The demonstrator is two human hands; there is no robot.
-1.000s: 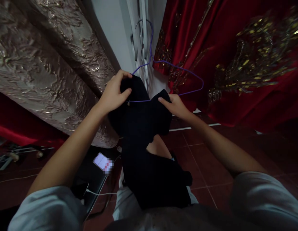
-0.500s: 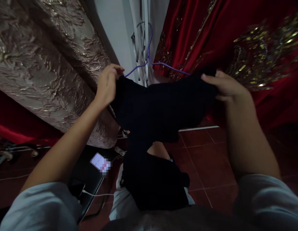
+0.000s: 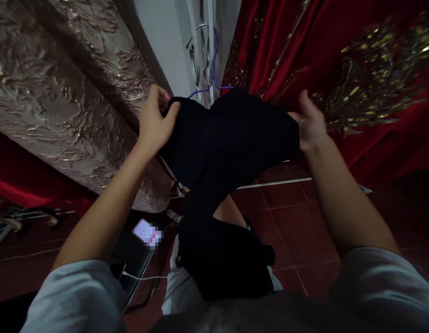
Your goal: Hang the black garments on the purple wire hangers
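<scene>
A black garment (image 3: 231,138) hangs spread over a purple wire hanger (image 3: 214,79), and its lower part drapes down toward my lap. My left hand (image 3: 156,118) is closed on the garment's upper left edge, the thumb on the front and the fingers behind the cloth. At the garment's right end, my right hand (image 3: 311,121) has its thumb raised away from the cloth. Its fingers are partly hidden behind the edge, touching the fabric. The hanger's hook sits on a white metal rack (image 3: 210,41). Black cloth covers most of the hanger's arms.
Beige embroidered fabric (image 3: 62,92) hangs at left, and red satin with gold sequins (image 3: 374,83) at right. A lit phone (image 3: 145,231) lies on a dark seat or low table (image 3: 126,245), near a white cable (image 3: 145,278). Red floor tiles (image 3: 304,226) show below.
My right hand has moved inward and its thumb has lifted off the cloth. The garment's right side now sits higher over the hanger. My left thumb has come round to the front.
</scene>
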